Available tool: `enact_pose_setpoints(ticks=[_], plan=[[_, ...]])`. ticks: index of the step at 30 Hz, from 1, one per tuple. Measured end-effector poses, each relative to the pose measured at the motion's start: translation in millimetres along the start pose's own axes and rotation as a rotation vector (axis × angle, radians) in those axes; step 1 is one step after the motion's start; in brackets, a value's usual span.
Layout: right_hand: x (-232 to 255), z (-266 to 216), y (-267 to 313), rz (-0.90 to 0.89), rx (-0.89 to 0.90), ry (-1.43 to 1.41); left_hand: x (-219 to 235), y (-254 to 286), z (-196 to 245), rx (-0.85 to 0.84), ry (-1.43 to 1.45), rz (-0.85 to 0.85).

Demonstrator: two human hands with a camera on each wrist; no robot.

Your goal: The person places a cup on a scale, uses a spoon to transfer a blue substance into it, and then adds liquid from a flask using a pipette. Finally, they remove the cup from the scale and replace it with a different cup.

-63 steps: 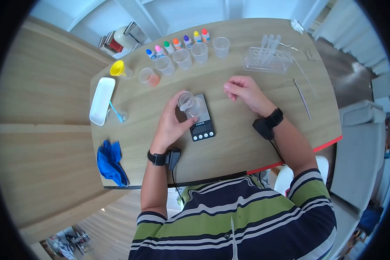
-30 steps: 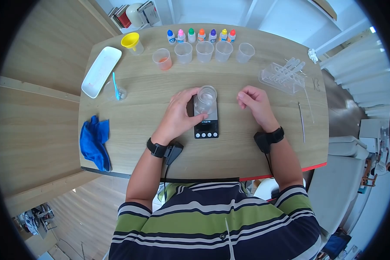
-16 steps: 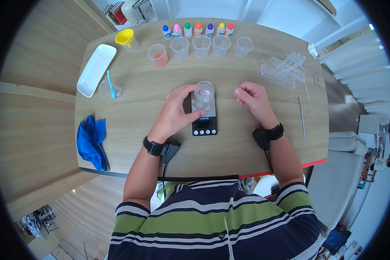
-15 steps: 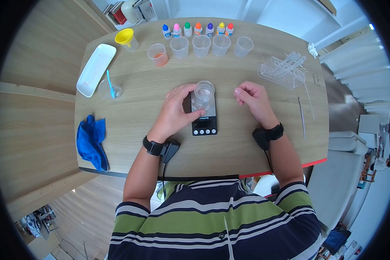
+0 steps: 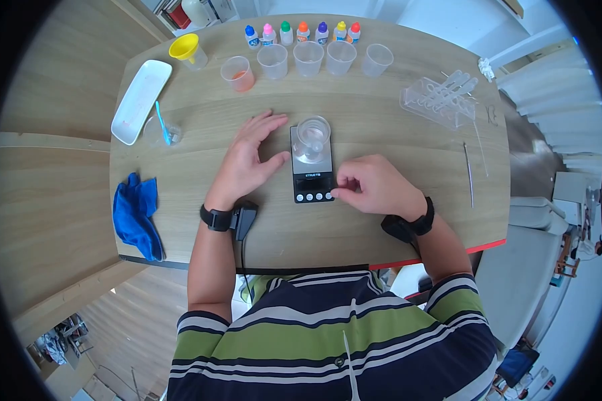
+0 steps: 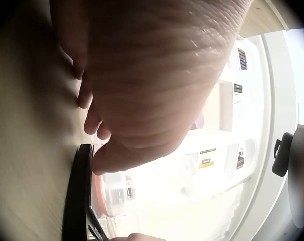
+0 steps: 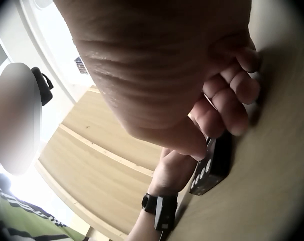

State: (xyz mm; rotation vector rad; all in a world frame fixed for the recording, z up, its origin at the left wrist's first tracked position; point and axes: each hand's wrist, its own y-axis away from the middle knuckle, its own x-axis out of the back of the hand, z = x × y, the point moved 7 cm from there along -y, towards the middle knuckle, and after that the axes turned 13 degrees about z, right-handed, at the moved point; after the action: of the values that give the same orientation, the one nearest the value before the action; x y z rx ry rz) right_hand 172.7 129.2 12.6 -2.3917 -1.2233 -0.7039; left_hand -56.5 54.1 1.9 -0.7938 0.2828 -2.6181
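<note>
A small digital scale point(image 5: 312, 188) with a row of round buttons lies on the table, and a clear round jar point(image 5: 313, 139) stands upright on its plate. My left hand point(image 5: 247, 160) rests low at the scale's left side, fingers spread, thumb pointing at the jar but apart from it. At the scale's front right corner is my right hand point(image 5: 374, 186), its thumb tip right at the end button and its other fingers loosely bent. From the right wrist, the scale point(image 7: 212, 168) shows beyond that thumb.
Several clear cups, one with orange liquid point(image 5: 238, 73), stand behind the scale before a row of colored-cap bottles. Left are a yellow funnel point(image 5: 184, 47), white tray point(image 5: 140, 100), cup with blue stirrer point(image 5: 160, 123) and blue cloth point(image 5: 136, 217). Right are a test-tube rack point(image 5: 438, 103) and metal rod point(image 5: 469, 175).
My left hand has let go of the jar and drawn back left, leaving it on the scale. My right hand has moved left and toward me, to the scale's button corner.
</note>
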Motion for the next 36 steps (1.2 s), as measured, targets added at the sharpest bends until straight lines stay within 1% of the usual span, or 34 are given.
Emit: enact_pose_setpoints(ticks=[2, 3, 5, 9, 14, 18, 27, 29, 36], plan=[[-1.7, -4.4, 0.7, 0.025, 0.043, 0.028, -6.1, 1.3, 0.6, -0.041, -0.069, -0.058], [-3.5, -4.3, 1.2, 0.024, 0.041, 0.026, -6.3, 1.5, -0.8, -0.039, -0.068, -0.060], [-4.2, -7.4, 1.7, 0.059, 0.099, 0.098, -7.3, 1.8, -2.3, -0.046, -0.074, -0.078], [-6.4, -10.1, 2.1, 0.096, 0.091, 0.127, -8.1, 1.9, -0.7, -0.063, -0.101, -0.071], [-6.0, -11.9, 1.3, 0.099, 0.071, 0.156, -6.5, 1.0, 1.7, -0.028, -0.093, -0.025], [-7.8, -10.9, 0.4, 0.107, 0.075, 0.163, -6.5, 1.0, 2.3, 0.006, -0.114, -0.049], [-9.2, -10.2, -1.2, 0.091, 0.047, 0.170, -9.0, 0.3, 0.0, -0.012, -0.121, -0.060], [-9.0, -9.2, -1.7, 0.077, 0.047, 0.165, -7.8, 0.5, 1.5, -0.013, -0.112, -0.035], [-10.6, -7.8, -0.9, 0.087, 0.035, 0.152, -8.8, 0.7, 1.0, -0.030, -0.112, -0.040]])
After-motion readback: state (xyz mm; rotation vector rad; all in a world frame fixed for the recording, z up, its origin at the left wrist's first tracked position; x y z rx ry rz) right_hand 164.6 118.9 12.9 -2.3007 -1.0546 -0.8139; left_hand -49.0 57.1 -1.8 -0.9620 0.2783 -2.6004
